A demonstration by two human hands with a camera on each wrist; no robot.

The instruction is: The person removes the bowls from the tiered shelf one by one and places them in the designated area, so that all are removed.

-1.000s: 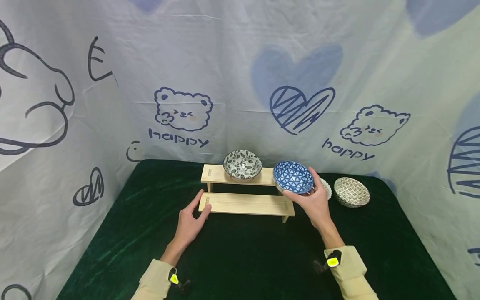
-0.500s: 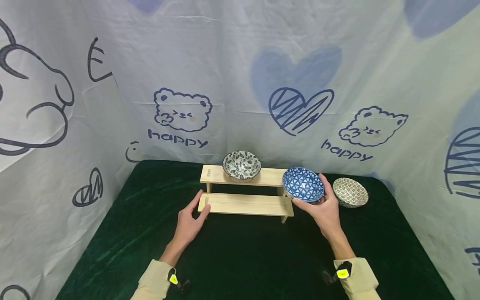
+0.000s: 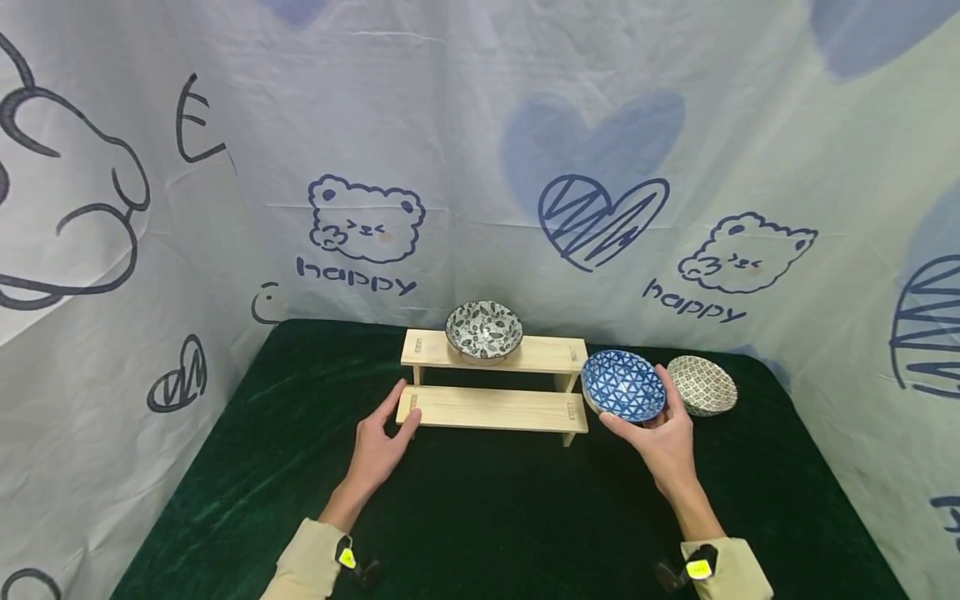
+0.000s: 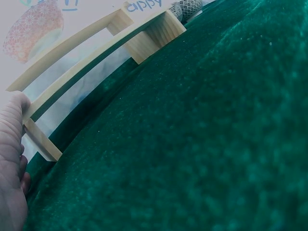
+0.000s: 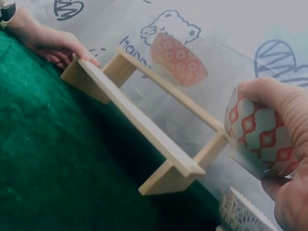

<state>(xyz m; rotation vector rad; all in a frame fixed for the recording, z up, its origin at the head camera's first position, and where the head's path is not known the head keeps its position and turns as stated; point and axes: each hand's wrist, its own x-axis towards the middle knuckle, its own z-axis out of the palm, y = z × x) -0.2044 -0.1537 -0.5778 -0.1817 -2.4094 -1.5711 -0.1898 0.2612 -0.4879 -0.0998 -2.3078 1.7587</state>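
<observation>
- Right hand (image 3: 666,442) is clamping thumb and fingers on a round blue-and-white triangle-patterned bowl (image 3: 622,383), just off the right edge of a two-tier pale wooden rack (image 3: 487,408).
- Left hand (image 3: 378,447) is gripping, thumb and fingers, the rack's lower left edge.
- Round black-and-white leaf-patterned bowl (image 3: 483,329) is sitting on the rack's top.
- Round cream lattice-patterned bowl (image 3: 705,385) is resting near the green velvet-covered table (image 3: 525,508)'s far right corner.

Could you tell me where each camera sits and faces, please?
Head: worn on head, facing forward and down at rack and held bowl; left hand, right hand and sleeves show.
Left wrist: worn there, facing rack and green cloth; left hand partly shows.
Right wrist: worn there, facing held bowl and rack; both hands show.
Head and right wrist share rack, held bowl, both hands.
</observation>
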